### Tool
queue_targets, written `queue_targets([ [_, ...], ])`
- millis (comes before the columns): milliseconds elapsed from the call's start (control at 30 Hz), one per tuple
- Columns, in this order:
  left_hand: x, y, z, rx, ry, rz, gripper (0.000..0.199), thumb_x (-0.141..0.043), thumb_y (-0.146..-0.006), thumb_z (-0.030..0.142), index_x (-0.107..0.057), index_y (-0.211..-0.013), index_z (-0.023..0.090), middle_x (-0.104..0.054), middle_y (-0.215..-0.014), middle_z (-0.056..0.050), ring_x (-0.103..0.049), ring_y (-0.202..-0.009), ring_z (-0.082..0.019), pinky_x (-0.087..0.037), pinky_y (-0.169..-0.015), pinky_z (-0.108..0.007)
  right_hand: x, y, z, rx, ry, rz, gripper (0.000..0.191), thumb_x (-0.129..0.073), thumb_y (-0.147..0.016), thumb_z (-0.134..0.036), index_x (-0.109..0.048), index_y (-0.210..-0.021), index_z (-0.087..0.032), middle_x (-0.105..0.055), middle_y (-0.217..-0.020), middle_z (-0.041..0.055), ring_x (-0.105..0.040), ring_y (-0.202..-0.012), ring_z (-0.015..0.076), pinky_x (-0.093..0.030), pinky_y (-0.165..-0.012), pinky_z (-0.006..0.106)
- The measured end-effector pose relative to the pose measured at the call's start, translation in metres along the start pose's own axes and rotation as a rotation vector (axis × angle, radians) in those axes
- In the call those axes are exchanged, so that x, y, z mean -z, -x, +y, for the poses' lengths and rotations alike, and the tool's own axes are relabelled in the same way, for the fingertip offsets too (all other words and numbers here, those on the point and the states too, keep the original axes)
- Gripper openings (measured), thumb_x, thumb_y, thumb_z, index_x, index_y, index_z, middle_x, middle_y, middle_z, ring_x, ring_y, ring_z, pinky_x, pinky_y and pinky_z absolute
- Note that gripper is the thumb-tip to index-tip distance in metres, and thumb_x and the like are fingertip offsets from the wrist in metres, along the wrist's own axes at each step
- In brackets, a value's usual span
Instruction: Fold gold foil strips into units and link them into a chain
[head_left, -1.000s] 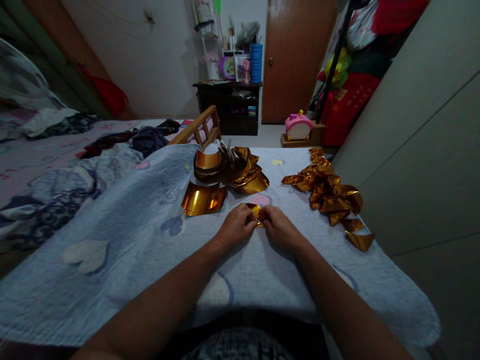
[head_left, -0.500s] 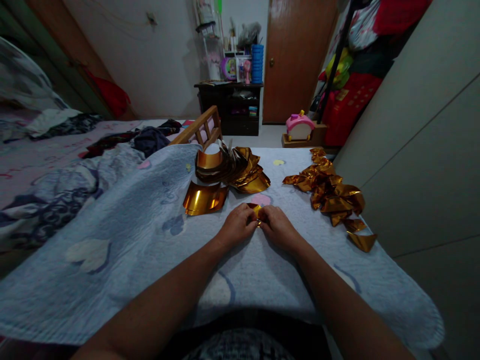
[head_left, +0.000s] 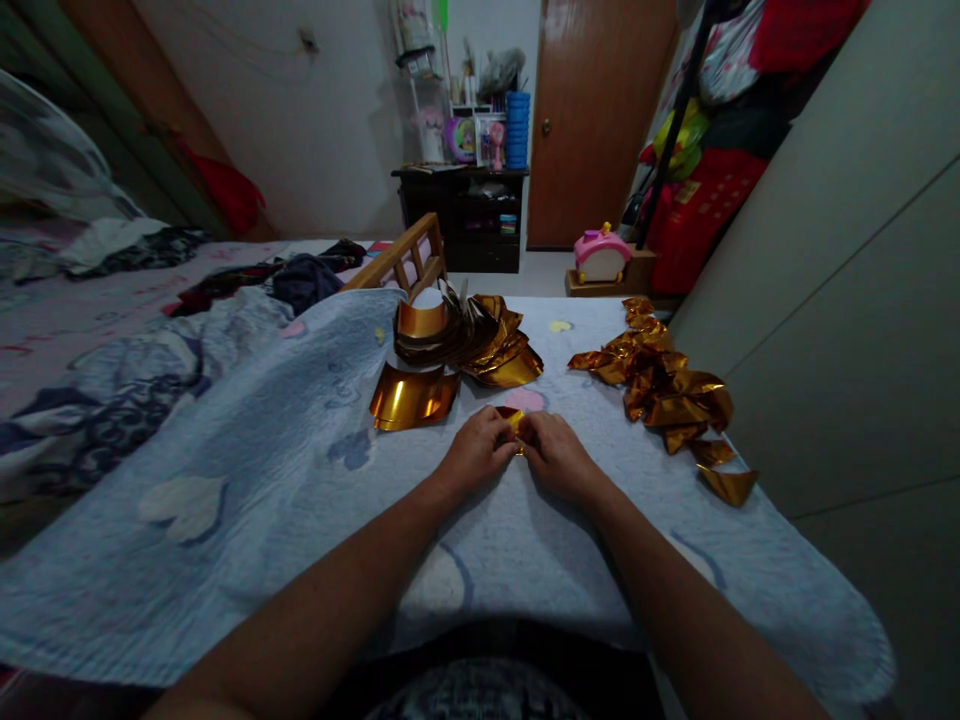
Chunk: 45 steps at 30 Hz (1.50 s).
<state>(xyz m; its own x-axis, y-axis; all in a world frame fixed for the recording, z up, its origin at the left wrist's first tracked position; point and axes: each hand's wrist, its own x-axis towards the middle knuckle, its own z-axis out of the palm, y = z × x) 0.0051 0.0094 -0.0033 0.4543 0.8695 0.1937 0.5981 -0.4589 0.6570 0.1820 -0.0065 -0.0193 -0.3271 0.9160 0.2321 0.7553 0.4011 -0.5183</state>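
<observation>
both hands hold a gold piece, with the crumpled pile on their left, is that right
The left hand and right hand do hold a gold piece, but the head view shows the crumpled pile on their right, not left.

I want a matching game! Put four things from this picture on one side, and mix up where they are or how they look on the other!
1. Small gold piece
2. Crinkled gold foil
3. Toy
4. Door

A. Pink and white
B. Near the blue cloth's right edge
C. Brown, with a round knob
D. Between the left hand and right hand

Pairs: 1-D, 2-B, 3-A, 4-C
</observation>
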Motion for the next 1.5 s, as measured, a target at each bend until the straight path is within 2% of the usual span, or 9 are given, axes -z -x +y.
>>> queue_targets([
  [133, 0.003, 0.000, -0.001, -0.025, -0.002, -0.030, 0.006, -0.066, -0.084, 0.013, -0.066, -0.079, 0.016, -0.058, -0.090, -0.004, -0.058, -0.091, -0.020, -0.047, -0.084, -0.033, 0.000, -0.001, -0.004, -0.017, 0.015, 0.004, 0.006, -0.054, -0.088, -0.013, -0.054, -0.090, -0.019, -0.063, -0.092, 0.0067, -0.050, -0.085, 0.0216, -0.036, -0.077, 0.033],
  [333, 0.013, 0.001, -0.005, -0.110, 0.059, -0.110, 0.009, -0.064, -0.084, 0.015, -0.067, -0.092, 0.017, -0.059, -0.098, -0.005, -0.059, -0.095, -0.020, -0.049, -0.088, -0.034, 0.001, -0.002, -0.008, -0.037, 0.043, 0.006, 0.004, -0.056, -0.090, -0.016, -0.054, -0.090, -0.020, -0.063, -0.091, 0.0058, -0.050, -0.084, 0.0216, -0.034, -0.075, 0.033],
  [533, 0.014, -0.001, -0.008, -0.102, 0.059, -0.134, 0.012, -0.058, -0.086, 0.010, -0.067, -0.089, 0.017, -0.059, -0.099, -0.006, -0.059, -0.099, -0.020, -0.049, -0.092, -0.034, 0.000, -0.005, -0.013, -0.078, 0.103, 0.008, 0.006, -0.060, -0.090, -0.020, -0.055, -0.090, -0.020, -0.064, -0.093, 0.0071, -0.050, -0.084, 0.0225, -0.033, -0.074, 0.033],
  [833, 0.013, -0.002, -0.012, -0.098, 0.085, -0.152, 0.009, -0.064, -0.085, 0.012, -0.067, -0.092, 0.017, -0.060, -0.103, -0.007, -0.059, -0.105, -0.022, -0.049, -0.097, -0.037, 0.001, -0.006, -0.016, -0.112, 0.116, -0.025, 0.007, -0.062, -0.090, -0.021, -0.058, -0.096, -0.019, -0.066, -0.098, 0.0092, -0.051, -0.088, 0.0238, -0.032, -0.074, 0.034],
  [1067, 0.013, -0.002, -0.013, -0.106, 0.114, -0.149, 0.016, -0.062, -0.082, 0.007, -0.067, -0.093, 0.018, -0.061, -0.111, -0.008, -0.059, -0.111, -0.023, -0.047, -0.102, -0.040, 0.003, -0.005, -0.011, -0.066, 0.022, -0.043, 0.031, -0.058, -0.091, -0.014, -0.059, -0.121, -0.021, -0.067, -0.110, 0.0079, -0.053, -0.093, 0.0232, -0.034, -0.079, 0.034],
  [1200, 0.014, -0.001, -0.012, -0.102, 0.114, -0.146, 0.019, -0.062, -0.081, 0.006, -0.067, -0.094, 0.019, -0.062, -0.110, -0.007, -0.059, -0.110, -0.022, -0.048, -0.103, -0.039, 0.004, -0.003, -0.008, -0.047, 0.009, -0.054, 0.042, -0.056, -0.088, -0.009, -0.057, -0.128, -0.021, -0.066, -0.108, 0.0078, -0.053, -0.094, 0.0226, -0.035, -0.081, 0.034],
  [1333, 0.015, 0.000, -0.012, -0.106, 0.118, -0.148, 0.019, -0.062, -0.080, 0.005, -0.067, -0.093, 0.019, -0.062, -0.110, -0.007, -0.060, -0.110, -0.022, -0.048, -0.102, -0.039, 0.004, -0.002, -0.006, -0.031, -0.002, -0.056, 0.040, -0.054, -0.085, -0.006, -0.057, -0.122, -0.021, -0.065, -0.107, 0.0074, -0.052, -0.093, 0.0218, -0.035, -0.081, 0.033],
  [1500, 0.014, 0.000, -0.014, -0.098, 0.103, -0.152, 0.019, -0.061, -0.082, 0.007, -0.069, -0.095, 0.018, -0.060, -0.104, -0.006, -0.060, -0.105, -0.021, -0.050, -0.098, -0.037, 0.002, 0.000, -0.003, -0.028, 0.016, -0.045, 0.024, -0.049, -0.084, -0.005, -0.057, -0.102, -0.019, -0.063, -0.097, 0.0072, -0.050, -0.085, 0.0218, -0.035, -0.076, 0.033],
])
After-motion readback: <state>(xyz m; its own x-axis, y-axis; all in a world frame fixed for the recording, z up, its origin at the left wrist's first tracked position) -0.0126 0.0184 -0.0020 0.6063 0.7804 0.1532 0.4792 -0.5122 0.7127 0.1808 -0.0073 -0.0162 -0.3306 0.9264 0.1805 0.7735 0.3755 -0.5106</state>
